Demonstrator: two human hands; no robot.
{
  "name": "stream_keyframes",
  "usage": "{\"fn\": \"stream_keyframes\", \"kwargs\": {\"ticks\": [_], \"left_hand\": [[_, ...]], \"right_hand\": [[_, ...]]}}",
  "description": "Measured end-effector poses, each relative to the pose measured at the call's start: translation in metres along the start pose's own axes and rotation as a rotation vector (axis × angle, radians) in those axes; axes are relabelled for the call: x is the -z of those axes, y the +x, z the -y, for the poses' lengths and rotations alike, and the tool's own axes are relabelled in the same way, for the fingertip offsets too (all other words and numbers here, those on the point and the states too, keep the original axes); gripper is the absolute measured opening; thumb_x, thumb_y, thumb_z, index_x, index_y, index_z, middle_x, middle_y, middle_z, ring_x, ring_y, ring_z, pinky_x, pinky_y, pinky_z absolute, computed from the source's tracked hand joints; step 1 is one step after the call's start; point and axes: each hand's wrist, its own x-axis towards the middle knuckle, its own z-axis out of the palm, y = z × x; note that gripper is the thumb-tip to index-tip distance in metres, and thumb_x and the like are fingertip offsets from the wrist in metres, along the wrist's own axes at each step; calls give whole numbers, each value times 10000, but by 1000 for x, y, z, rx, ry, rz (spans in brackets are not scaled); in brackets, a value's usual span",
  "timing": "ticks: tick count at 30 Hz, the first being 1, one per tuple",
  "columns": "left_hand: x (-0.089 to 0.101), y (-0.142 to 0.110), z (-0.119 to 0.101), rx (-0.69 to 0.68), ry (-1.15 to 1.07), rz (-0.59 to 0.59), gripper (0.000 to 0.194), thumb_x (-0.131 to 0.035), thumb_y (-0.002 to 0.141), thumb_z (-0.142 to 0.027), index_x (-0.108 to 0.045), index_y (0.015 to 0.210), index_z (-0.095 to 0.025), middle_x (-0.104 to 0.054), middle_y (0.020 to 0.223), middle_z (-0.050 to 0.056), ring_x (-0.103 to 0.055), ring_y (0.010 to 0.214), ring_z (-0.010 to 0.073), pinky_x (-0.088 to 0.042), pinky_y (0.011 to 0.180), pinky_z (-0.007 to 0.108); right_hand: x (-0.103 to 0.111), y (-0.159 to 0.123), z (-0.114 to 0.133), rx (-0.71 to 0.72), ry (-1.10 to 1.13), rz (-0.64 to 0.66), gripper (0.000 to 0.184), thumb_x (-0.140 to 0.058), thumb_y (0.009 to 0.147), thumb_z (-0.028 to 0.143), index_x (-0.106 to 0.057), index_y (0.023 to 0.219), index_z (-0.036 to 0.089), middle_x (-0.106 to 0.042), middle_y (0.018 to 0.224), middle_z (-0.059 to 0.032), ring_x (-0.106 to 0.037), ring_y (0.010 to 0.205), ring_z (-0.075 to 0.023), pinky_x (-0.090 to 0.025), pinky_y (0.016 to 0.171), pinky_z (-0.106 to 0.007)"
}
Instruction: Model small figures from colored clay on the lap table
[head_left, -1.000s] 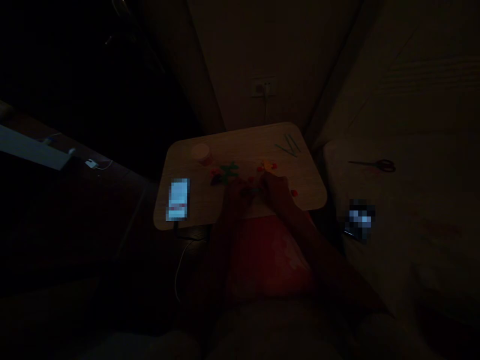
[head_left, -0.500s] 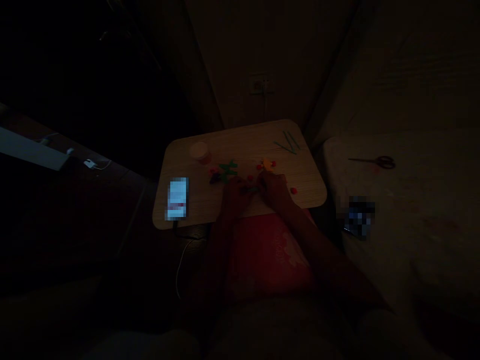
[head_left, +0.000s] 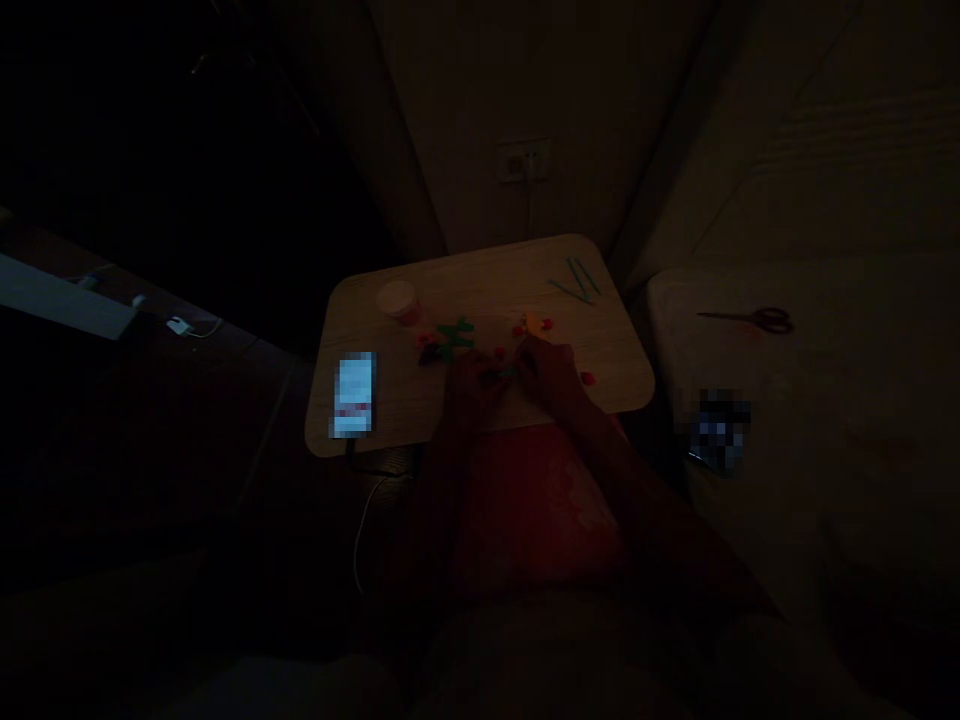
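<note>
The scene is very dark. My left hand [head_left: 472, 385] and my right hand [head_left: 547, 370] are close together over the front of the small wooden table [head_left: 480, 285]. Between their closed fingertips shows a thin greenish stick [head_left: 509, 373]; its ends are hidden by the fingers. Just beyond the right hand lies a yellow piece [head_left: 533, 322] with red bits at its sides. A small red piece [head_left: 499, 353] sits between the hands, and another red lump [head_left: 588, 379] is to the right. Green pieces [head_left: 459, 332] and a dark lump [head_left: 429, 354] lie beyond the left hand.
A lidded tub [head_left: 399, 302] stands at the back left, with a lit phone [head_left: 353, 395] in front of it. Several thin green sticks [head_left: 577, 280] lie at the back right. Scissors [head_left: 765, 319] rest on the pale surface to the right. A cable [head_left: 361, 530] hangs below the table.
Both hands stay together with the greenish stick between them; the fingers have shifted only slightly. The view has moved a little.
</note>
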Motion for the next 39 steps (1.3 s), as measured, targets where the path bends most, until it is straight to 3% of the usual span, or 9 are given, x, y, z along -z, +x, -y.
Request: {"fn": "stream_keyframes", "kwargs": {"ticks": [5,11,19,39], "left_hand": [[-1,0,1,10,-4,3,153,-836,800,-218,-770,938,-205,-712,1021,72,-667,985,242,-542,942,419],[1,2,-1,12,-27,18,132,-841,783,-182,-775,896,-195,-709,980,62,-668,938,232,-544,890,395],[-1,1,1,9,-13,12,153,-834,775,-152,-785,910,-206,-713,987,61,-663,965,240,-540,916,406],[1,-1,-4,32,13,23,154,-833,802,-204,-783,947,-209,-724,1017,69,-668,1006,250,-537,952,419]], "right_hand": [[0,1,3,-36,-63,37,169,-486,979,197,-639,1046,173,-751,1008,-135,-660,904,-262,-377,862,-384],[-1,-1,1,15,-4,-12,144,-493,987,212,-628,1031,184,-760,1017,-118,-662,911,-256,-371,849,-369],[-4,-1,8,-12,-130,16,193,-458,1021,213,-644,1039,169,-754,1025,-148,-660,929,-278,-344,880,-394],[-6,-1,-4,41,75,-22,141,-505,968,210,-636,1013,185,-756,978,-113,-650,854,-244,-372,797,-348]]}}
